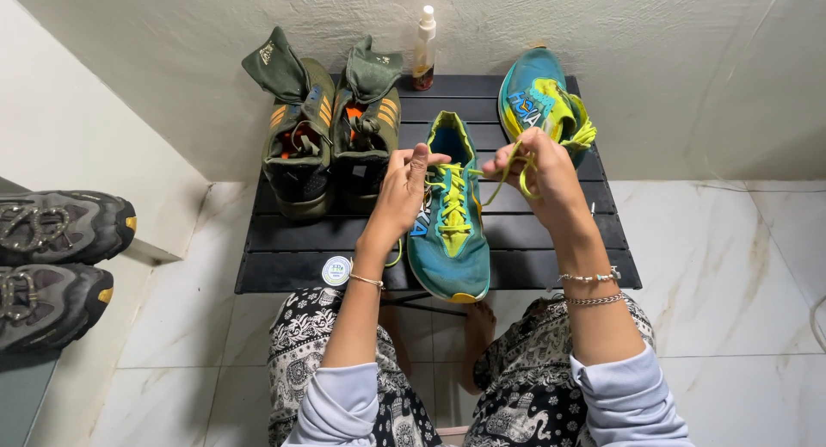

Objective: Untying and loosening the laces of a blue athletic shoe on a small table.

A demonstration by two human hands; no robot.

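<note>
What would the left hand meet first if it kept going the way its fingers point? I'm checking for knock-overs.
Probably the yellow laces of the teal shoe beside the left hand; beyond that the spray bottle, though depth is unclear.

A: What is worn on the arms?

B: Pale lavender-grey sleeves are seen pushed up on both forearms. On the left wrist, 1 thin bracelet point(367, 281) is worn; on the right wrist, 2 bracelets point(592, 288) are worn, 1 beaded and 1 chain.

A: And the legs?

B: Loose trousers point(303, 344) in a black-and-white print with paisley and elephant motifs are worn. 1 bare foot point(478, 322) is visible between the knees.
</note>
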